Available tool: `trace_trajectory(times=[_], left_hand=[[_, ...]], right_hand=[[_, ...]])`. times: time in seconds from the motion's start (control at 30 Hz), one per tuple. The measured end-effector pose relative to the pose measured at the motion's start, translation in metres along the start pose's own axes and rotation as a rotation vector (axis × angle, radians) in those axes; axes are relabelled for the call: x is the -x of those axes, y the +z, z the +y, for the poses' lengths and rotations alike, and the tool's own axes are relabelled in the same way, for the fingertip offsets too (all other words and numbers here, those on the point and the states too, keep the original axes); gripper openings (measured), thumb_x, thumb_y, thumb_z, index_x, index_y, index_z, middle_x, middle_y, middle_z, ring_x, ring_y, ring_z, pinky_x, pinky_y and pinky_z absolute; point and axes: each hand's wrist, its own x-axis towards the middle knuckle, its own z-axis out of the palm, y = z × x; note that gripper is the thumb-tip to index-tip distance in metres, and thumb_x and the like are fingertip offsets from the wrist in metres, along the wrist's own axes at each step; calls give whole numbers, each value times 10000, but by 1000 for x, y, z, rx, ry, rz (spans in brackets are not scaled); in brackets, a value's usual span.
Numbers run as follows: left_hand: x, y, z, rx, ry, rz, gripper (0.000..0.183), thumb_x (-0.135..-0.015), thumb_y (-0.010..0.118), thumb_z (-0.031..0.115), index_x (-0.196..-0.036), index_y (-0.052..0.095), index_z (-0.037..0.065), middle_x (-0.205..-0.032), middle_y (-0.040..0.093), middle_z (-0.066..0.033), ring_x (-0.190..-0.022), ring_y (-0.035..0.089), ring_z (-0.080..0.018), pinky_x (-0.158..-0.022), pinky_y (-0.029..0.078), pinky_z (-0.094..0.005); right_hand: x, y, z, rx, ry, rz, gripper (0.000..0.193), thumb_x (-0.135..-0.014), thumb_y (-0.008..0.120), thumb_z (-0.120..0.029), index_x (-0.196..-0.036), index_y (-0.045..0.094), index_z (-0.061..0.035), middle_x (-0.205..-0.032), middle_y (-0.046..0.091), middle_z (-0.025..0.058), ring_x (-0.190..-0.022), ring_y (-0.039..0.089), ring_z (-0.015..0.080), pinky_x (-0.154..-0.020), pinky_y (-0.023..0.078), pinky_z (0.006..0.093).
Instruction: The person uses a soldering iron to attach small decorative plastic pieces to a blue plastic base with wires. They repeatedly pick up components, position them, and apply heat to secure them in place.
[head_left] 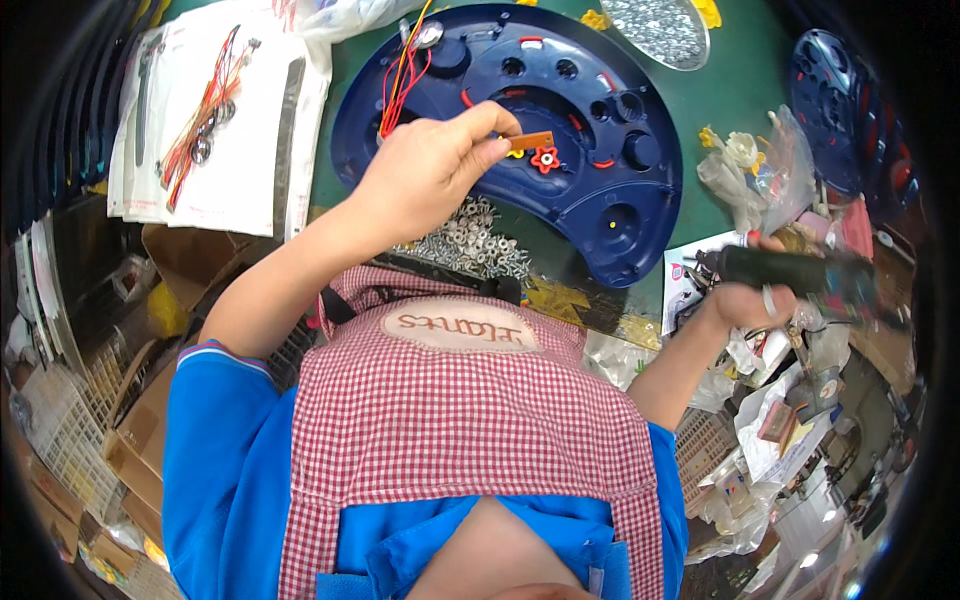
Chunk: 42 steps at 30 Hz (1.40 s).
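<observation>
My left hand (pixel 432 165) is over a dark blue curved plastic shell (pixel 540 215), pinching a small flat orange-brown strip (pixel 532 141) between thumb and forefinger. Just under the strip sit a red flower-shaped piece (pixel 544 160) and a partly hidden yellow one. Red and yellow wires (pixel 402 95) run behind that hand to a round metal part (pixel 430 35) on the shell. To the right of the shell, my right hand (pixel 752 303) is closed around a dark electric screwdriver (pixel 790 272), blurred, its narrow end pointing left.
Loose screws (pixel 470 243) lie in a heap between the shell and my apron. Wired round parts (pixel 205 130) rest on white bags at left. A metal dish of small parts (pixel 660 30) stands at the back. More blue shells (pixel 828 110) and plastic bags (pixel 785 160) are at right.
</observation>
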Motion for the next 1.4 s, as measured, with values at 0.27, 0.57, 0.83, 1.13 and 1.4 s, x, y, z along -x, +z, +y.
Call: trace_trajectory(times=[0.27,0.57,0.83,1.13,1.4], left_hand=[[5,17,-12,-97,333,199,121,-909,607,132,-1002,650,68,-797,631,-100,-756,626,-279,-660,484,-379],[21,18,-15,-81,286,195,94,-883,623,53,-970,648,31,-867,649,-89,-795,631,-267,-705,499,-343],[44,23,-16,-197,457,132,145,-719,729,111,-862,706,104,-818,610,-18,-752,568,-208,-668,454,-331],[38,38,-17,-313,475,136,124,-661,773,196,-761,718,148,-758,570,60,-720,526,-150,-642,405,-306],[14,22,-13,-450,526,245,134,-671,777,202,-713,674,127,-754,550,29,-716,533,-157,-614,405,-311]], right_hand=[[84,85,-90,-973,330,-565,1134,-731,610,-791,-1495,187,-67,-788,575,88,-730,585,210,-700,496,404],[132,143,-86,-948,266,-479,1135,-703,682,-741,-1433,202,-17,-793,591,125,-695,599,224,-646,517,356],[93,126,-114,-1086,192,-545,1009,-749,497,-848,-1492,294,-197,-817,543,65,-690,517,180,-658,441,359],[83,123,-118,-1136,179,-558,985,-736,572,-809,-1490,304,-233,-850,563,76,-720,539,202,-704,450,391],[73,124,-112,-1109,57,-481,1014,-762,505,-828,-1502,242,-187,-863,572,106,-725,561,225,-693,470,401]])
